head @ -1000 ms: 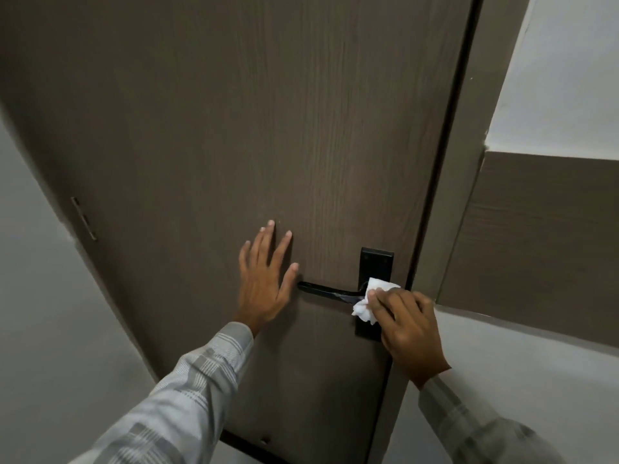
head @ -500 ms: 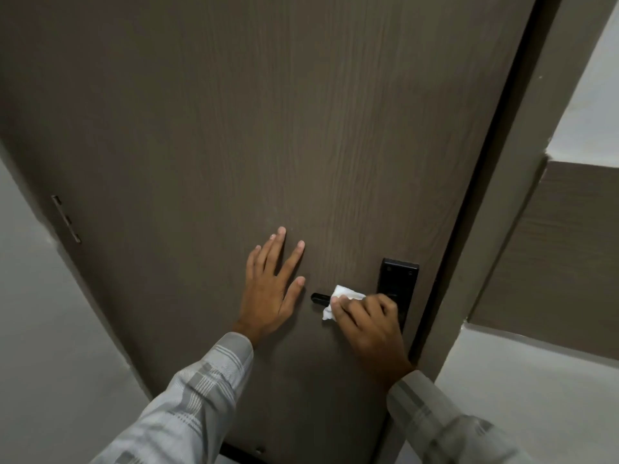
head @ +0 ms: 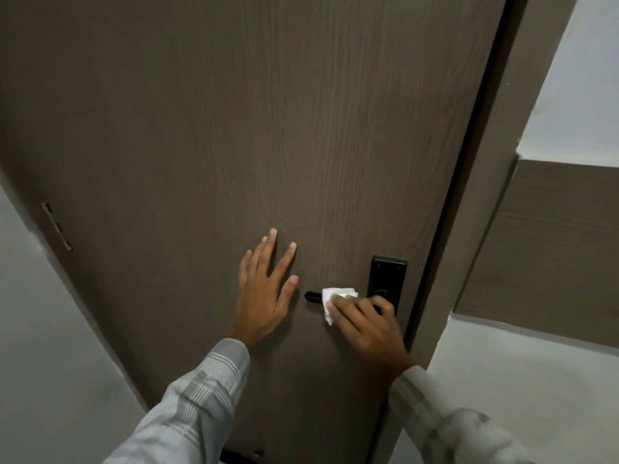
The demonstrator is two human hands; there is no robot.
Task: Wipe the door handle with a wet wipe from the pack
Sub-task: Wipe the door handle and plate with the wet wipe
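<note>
A black lever door handle (head: 312, 296) sticks out to the left from a black lock plate (head: 388, 272) on a dark brown wooden door (head: 268, 128). My right hand (head: 366, 324) holds a crumpled white wet wipe (head: 335, 298) wrapped over the middle of the lever; only the lever's left tip shows. My left hand (head: 266, 293) lies flat against the door just left of the handle, fingers spread, holding nothing. The wipe pack is not in view.
The door frame (head: 469, 229) runs down right of the lock plate. A brown wall panel (head: 549, 249) and white wall lie further right. A metal hinge (head: 57, 227) sits at the door's left edge, beside a grey wall.
My right hand has slid the wipe leftward from the lock-plate end to the middle of the lever. The left hand stays pressed on the door. The view has shifted slightly.
</note>
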